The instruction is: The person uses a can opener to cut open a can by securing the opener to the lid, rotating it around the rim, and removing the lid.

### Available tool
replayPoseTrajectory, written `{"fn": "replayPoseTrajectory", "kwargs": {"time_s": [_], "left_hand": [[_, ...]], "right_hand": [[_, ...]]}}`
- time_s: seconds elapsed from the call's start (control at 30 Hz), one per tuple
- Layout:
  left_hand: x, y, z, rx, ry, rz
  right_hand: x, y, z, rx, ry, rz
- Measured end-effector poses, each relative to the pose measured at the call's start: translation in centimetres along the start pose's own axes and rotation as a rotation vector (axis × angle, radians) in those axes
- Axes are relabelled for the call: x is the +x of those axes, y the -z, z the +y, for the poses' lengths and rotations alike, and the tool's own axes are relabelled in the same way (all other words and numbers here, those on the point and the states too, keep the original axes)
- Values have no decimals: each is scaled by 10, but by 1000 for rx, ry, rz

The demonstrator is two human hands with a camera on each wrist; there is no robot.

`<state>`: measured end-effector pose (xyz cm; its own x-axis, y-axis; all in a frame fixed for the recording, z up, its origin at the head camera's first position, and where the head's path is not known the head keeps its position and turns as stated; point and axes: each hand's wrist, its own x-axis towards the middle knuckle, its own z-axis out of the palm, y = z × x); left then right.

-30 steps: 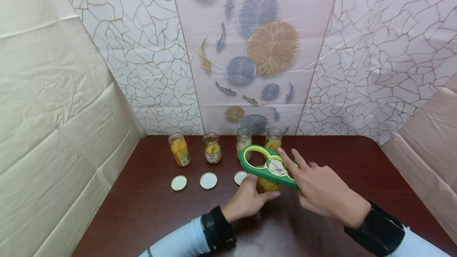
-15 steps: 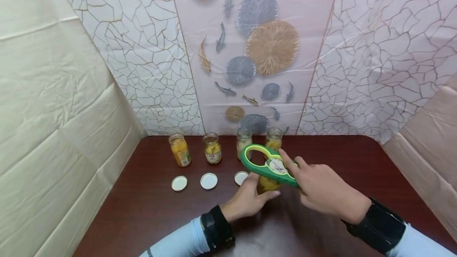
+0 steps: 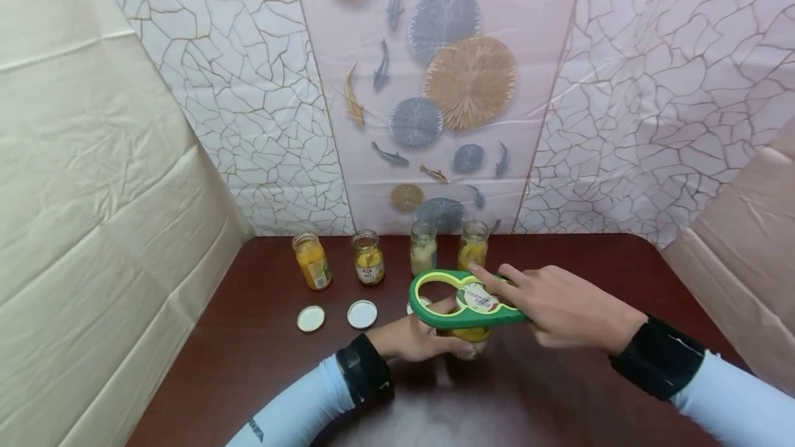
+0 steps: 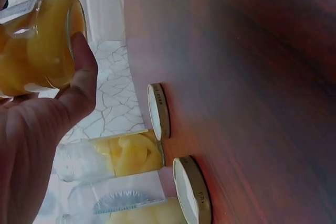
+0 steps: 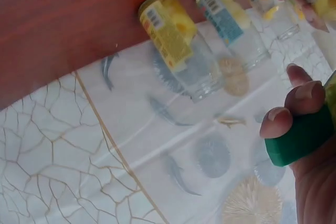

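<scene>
My left hand (image 3: 413,340) grips a glass jar (image 3: 475,335) of yellow fruit pieces. In the left wrist view the jar (image 4: 44,45) is clear of the table, with the thumb at its base. My right hand (image 3: 559,305) holds a green jar opener (image 3: 506,316) with light green inner rings, its fingers curled round the handle end in the right wrist view. From above, the opener overlaps the jar's top, and its largest ring extends left past the jar. A round white printed patch shows in the middle ring. The jar's mouth is hidden underneath.
Several lidless fruit jars stand along the table's back, among them an orange one (image 3: 313,264) and a pale one (image 3: 424,254). White-lined lids (image 3: 362,314) lie before them, one partly hidden by the opener. A patterned cloth (image 3: 397,178) hangs behind the table.
The opener has turned from a steep slant to nearly level across the view. My left hand and forearm have shifted left, and the jar shows slightly lower, nearer the person.
</scene>
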<state>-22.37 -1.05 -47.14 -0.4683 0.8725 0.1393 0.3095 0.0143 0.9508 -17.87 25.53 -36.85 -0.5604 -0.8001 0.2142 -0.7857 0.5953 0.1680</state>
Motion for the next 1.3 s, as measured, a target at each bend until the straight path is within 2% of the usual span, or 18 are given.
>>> {"fn": "replayPoseTrajectory", "kwargs": {"time_s": [0.23, 0.43, 0.53, 0.6, 0.73, 0.97, 1.13, 1.2, 1.3], "left_hand": [[3, 3, -4, 30, -18, 12], [3, 4, -6, 91, 40, 42], [0, 3, -7, 133, 80, 75], [-2, 2, -6, 129, 95, 98], [-7, -1, -4, 121, 91, 143], [-19, -2, 3, 223, 86, 144], [-19, -3, 0, 251, 89, 151], [-17, -3, -1, 255, 104, 177], [-10, -5, 0, 322, 148, 248]], "right_hand": [[3, -1, 6, 0, 16, 20], [2, -6, 12, 14, -26, 68], [-2, -8, 22, 43, -97, 87], [-8, -9, 32, 58, -164, 90], [-27, -13, 60, 55, -323, 79], [-68, -27, 106, 52, -523, 55], [-80, -31, 115, 54, -586, 36], [-80, -32, 116, 52, -591, 35], [-81, -32, 119, 44, -601, 40]]}}
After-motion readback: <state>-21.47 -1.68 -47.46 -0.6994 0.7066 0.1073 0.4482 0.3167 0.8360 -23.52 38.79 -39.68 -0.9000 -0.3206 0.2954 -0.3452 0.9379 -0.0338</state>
